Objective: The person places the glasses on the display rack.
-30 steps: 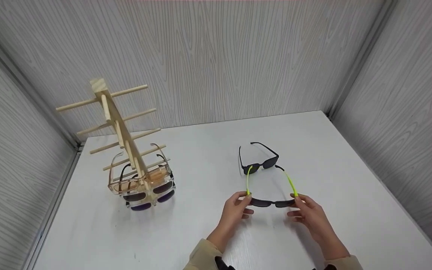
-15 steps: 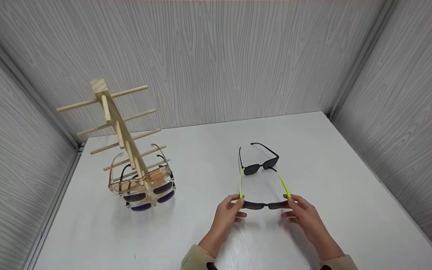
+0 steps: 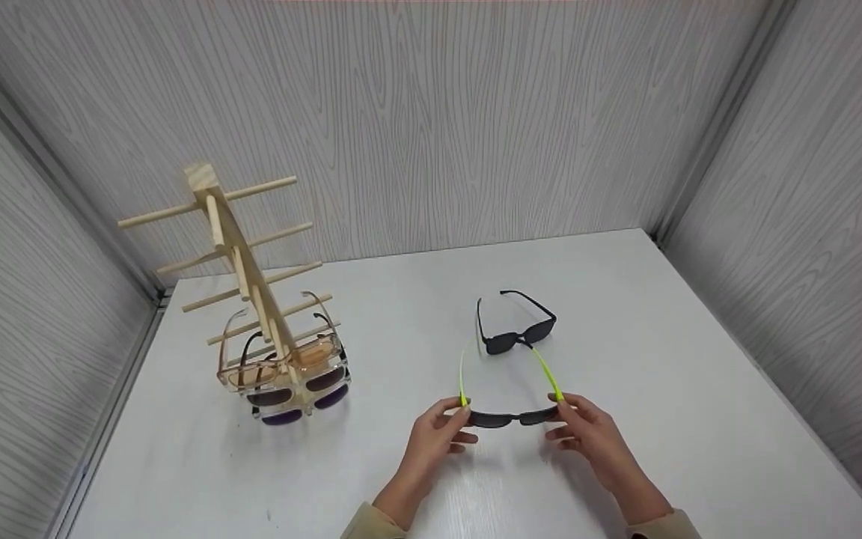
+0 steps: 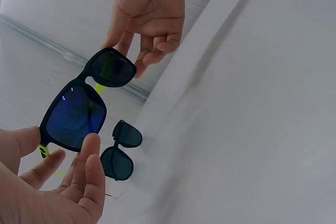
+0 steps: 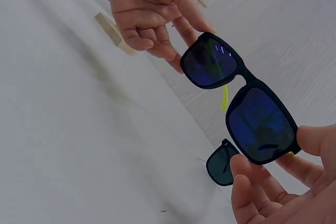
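1. A person's left hand (image 3: 435,434) pinches the left corner of the green-armed sunglasses (image 3: 515,416), thumb and forefinger at the hinge; the other fingers bend loosely beneath.
2. The right hand (image 3: 588,434) grips the right corner in the same way, so the pair hangs level between both hands.
3. These sunglasses are above the near part of the desk (image 3: 401,322), right of centre. Their arms are unfolded, bright yellow-green, and point away from the person; the right one ends in a dark tip. The front is black, and its lenses look deep blue in the wrist views.
4. Just beyond lie the black sunglasses (image 3: 539,331), on the desk with arms unfolded toward the back wall (image 3: 431,127). The dark tip overlaps their bridge in the head view; whether they touch, I cannot tell.
5. Well apart, on the left of the desk, a wooden rack (image 3: 259,292) leans, with rods sticking out on both sides.
6. Three pairs hang low on it, one above another: amber glasses (image 3: 316,353) on top, dark-lensed glasses (image 3: 270,397) in the middle, purple-lensed glasses (image 3: 282,417) lowest.
7. Beige sleeves (image 3: 375,522) cover the person's forearms at the bottom edge; pale wood-grain panels surround the desk.
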Tool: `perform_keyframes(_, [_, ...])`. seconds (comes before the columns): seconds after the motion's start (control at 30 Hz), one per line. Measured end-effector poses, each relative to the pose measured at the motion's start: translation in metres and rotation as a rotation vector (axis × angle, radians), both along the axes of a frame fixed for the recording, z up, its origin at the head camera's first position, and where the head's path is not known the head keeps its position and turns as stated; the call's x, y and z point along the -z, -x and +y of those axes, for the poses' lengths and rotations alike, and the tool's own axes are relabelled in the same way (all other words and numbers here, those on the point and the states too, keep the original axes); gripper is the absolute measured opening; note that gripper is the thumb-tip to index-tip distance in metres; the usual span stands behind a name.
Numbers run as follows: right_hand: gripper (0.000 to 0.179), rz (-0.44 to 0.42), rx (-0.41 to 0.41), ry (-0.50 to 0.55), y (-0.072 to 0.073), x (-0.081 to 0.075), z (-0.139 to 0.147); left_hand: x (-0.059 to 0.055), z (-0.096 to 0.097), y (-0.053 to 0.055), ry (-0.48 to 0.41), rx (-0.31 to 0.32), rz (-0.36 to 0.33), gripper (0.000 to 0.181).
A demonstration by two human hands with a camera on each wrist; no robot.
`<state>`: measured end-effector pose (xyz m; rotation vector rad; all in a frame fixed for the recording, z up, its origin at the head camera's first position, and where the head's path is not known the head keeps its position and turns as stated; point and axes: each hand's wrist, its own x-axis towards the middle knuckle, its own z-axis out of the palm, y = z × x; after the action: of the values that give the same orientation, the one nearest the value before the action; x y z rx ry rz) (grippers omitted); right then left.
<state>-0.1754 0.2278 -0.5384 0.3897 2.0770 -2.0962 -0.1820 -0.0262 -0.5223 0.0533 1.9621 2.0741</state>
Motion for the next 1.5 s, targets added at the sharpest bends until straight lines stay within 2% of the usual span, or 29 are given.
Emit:
perform_keyframes(0.2, [0.036,-0.002,-0.030,0.001,0.002,0.003,-0.006,0.016,-0.009,0.001,0.015,-0.018,-0.014,0.042])
perform_keyframes(0.37, [0.040,0.016,-0.056,-0.004,0.002,0.000,-0.011,0.018,-0.015,0.000,0.015,-0.024,-0.022,0.046])
perform_keyframes(0.57, [0.037,0.036,-0.099,0.015,0.001,-0.009,-0.018,0.013,-0.023,-0.005,0.010,-0.036,-0.005,0.044])
perform_keyframes(0.8, [0.032,0.062,-0.151,0.010,-0.003,-0.036,-0.032,0.005,-0.034,-0.008,0.021,-0.052,0.005,0.041])
perform_keyframes(1.03, [0.040,0.106,-0.182,0.009,0.011,-0.018,-0.034,-0.039,-0.043,-0.026,0.069,-0.093,0.087,0.035])
perform_keyframes(1.07, [0.041,0.115,-0.193,0.017,0.012,-0.018,-0.035,-0.041,-0.044,-0.026,0.076,-0.096,0.098,0.034])
perform_keyframes(1.17, [0.045,0.131,-0.219,0.036,0.013,-0.022,-0.038,-0.041,-0.048,-0.026,0.099,-0.103,0.124,0.033])
perform_keyframes(1.4, [0.049,0.149,-0.252,0.028,0.018,-0.035,-0.050,-0.029,-0.061,-0.019,0.122,-0.138,0.145,0.038])
perform_keyframes(1.5, [0.046,0.162,-0.259,0.030,0.020,-0.041,-0.055,-0.032,-0.066,-0.020,0.139,-0.155,0.163,0.041])
